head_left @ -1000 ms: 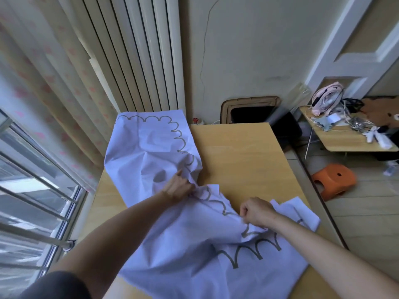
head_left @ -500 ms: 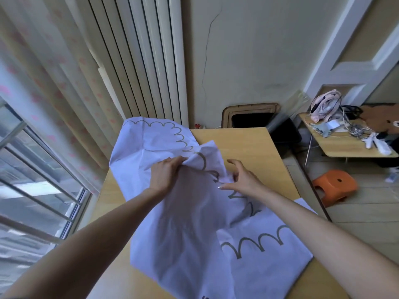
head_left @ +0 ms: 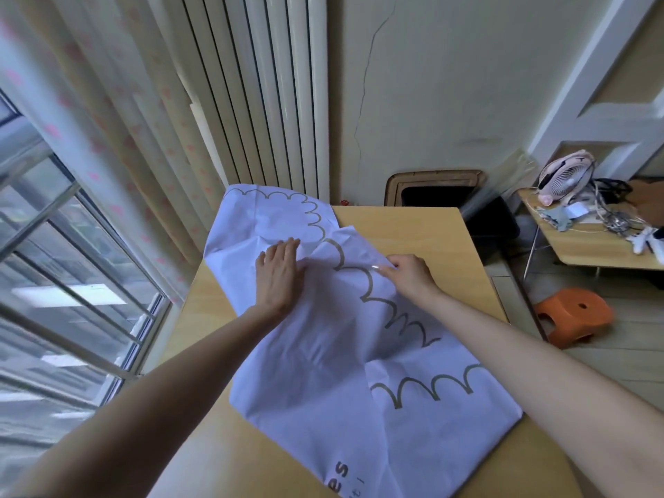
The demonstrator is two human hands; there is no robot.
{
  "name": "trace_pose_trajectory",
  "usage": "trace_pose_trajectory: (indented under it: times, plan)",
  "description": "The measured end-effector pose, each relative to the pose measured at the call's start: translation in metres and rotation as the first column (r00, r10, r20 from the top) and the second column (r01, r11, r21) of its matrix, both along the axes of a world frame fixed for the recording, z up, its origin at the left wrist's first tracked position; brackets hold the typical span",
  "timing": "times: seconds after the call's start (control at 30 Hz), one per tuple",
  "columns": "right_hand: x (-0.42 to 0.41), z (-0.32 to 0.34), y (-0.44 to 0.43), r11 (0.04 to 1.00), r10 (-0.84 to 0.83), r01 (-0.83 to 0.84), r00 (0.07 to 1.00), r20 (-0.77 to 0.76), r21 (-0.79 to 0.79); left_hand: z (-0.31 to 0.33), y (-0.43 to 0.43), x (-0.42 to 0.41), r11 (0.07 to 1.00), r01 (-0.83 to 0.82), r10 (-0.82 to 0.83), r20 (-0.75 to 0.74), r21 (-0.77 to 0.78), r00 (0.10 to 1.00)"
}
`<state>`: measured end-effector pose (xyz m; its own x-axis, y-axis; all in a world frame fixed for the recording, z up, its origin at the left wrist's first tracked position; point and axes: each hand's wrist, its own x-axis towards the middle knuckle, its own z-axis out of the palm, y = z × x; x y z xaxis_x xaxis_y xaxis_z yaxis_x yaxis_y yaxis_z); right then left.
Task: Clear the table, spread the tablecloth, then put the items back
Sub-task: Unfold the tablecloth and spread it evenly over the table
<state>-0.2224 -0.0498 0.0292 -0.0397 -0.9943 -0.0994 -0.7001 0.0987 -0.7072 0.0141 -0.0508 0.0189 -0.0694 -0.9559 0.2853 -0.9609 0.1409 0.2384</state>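
A white tablecloth [head_left: 323, 372] with a dark scalloped border lies partly unfolded and creased across the left and middle of the wooden table [head_left: 431, 246]. My left hand [head_left: 278, 274] rests flat on the cloth near its far part, fingers spread. To its right, my right hand [head_left: 409, 273] pinches a folded flap of the cloth at its scalloped edge. The far right part of the tabletop shows bare wood.
A radiator [head_left: 273, 84] and curtain stand behind the table's far left; a window [head_left: 54, 264] is on the left. A dark bin [head_left: 434, 190] sits behind the table. A side table [head_left: 589, 246] with a pink fan [head_left: 567, 176] and an orange stool [head_left: 575, 314] stand to the right.
Both hands moved away from me along the cloth. The left hand let go of its bunched grip and now lies flat. The right hand has taken the flap's edge and drawn it rightward.
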Motion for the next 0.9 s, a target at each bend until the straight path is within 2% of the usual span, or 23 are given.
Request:
trace_pose_trajectory:
  times: [0.07, 0.1, 0.17, 0.2, 0.27, 0.33, 0.4, 0.43, 0.47, 0.53, 0.57, 0.63, 0.73, 0.8, 0.9]
  plan:
    - [-0.009, -0.003, 0.001, 1.0, -0.011, 0.012, 0.999, -0.046, 0.023, -0.013, 0.024, -0.005, 0.987, 0.038, -0.05, -0.068, -0.157, 0.996]
    - [-0.013, -0.005, 0.002, 0.999, -0.01, 0.011, 0.999, -0.052, 0.036, -0.026, 0.039, -0.007, 0.985, 0.044, -0.064, -0.12, -0.164, 0.991]
    - [-0.02, -0.01, 0.005, 0.994, 0.036, -0.023, 0.991, -0.125, 0.103, -0.055, 0.072, -0.013, 0.996, 0.066, -0.076, -0.199, -0.06, 0.977]
    - [-0.026, -0.015, 0.006, 0.989, 0.063, -0.037, 0.982, -0.178, 0.142, -0.07, 0.087, -0.015, 0.997, 0.078, -0.079, -0.179, -0.01, 0.981]
    - [-0.037, -0.026, 0.011, 0.984, 0.084, -0.036, 0.957, -0.277, 0.176, -0.094, 0.107, -0.016, 0.992, 0.1, -0.098, -0.027, 0.08, 0.995]
    - [-0.046, -0.035, 0.027, 0.998, 0.05, -0.029, 0.926, -0.373, 0.062, -0.107, 0.117, -0.014, 0.981, 0.076, -0.101, 0.132, 0.181, 0.986]
    - [-0.059, -0.053, 0.048, 0.987, 0.048, -0.114, 0.877, -0.478, -0.111, -0.111, 0.121, -0.01, 0.966, 0.042, -0.095, 0.202, 0.255, 0.975]
    - [-0.065, -0.063, 0.059, 0.975, 0.084, -0.176, 0.858, -0.506, -0.136, -0.113, 0.123, -0.006, 0.954, 0.027, -0.101, 0.237, 0.299, 0.966]
    - [-0.072, -0.074, 0.07, 0.969, 0.153, -0.229, 0.851, -0.502, -0.092, -0.115, 0.125, -0.003, 0.935, 0.005, -0.113, 0.282, 0.355, 0.953]
    - [-0.08, -0.097, 0.088, 0.935, 0.355, -0.313, 0.82, -0.449, 0.168, -0.119, 0.129, 0.004, 0.89, -0.033, -0.152, 0.364, 0.455, 0.919]
    - [-0.081, -0.107, 0.096, 0.889, 0.448, -0.344, 0.787, -0.423, 0.301, -0.119, 0.131, 0.004, 0.869, -0.045, -0.182, 0.405, 0.492, 0.896]
    - [-0.078, -0.124, 0.107, 0.813, 0.554, -0.382, 0.739, -0.382, 0.44, -0.116, 0.135, 0.002, 0.828, -0.098, -0.231, 0.494, 0.553, 0.838]
    - [-0.061, -0.138, 0.121, 0.769, 0.606, -0.403, 0.706, -0.366, 0.497, -0.122, 0.132, 0.003, 0.815, -0.084, -0.32, 0.566, 0.573, 0.759]
    - [-0.049, -0.142, 0.126, 0.797, 0.579, -0.372, 0.697, -0.423, 0.476, -0.121, 0.127, 0.004, 0.809, -0.097, -0.348, 0.606, 0.58, 0.715]
    - [-0.035, -0.143, 0.126, 0.834, 0.53, -0.317, 0.69, -0.494, 0.451, -0.127, 0.113, 0.012, 0.792, -0.101, -0.368, 0.602, 0.602, 0.709]
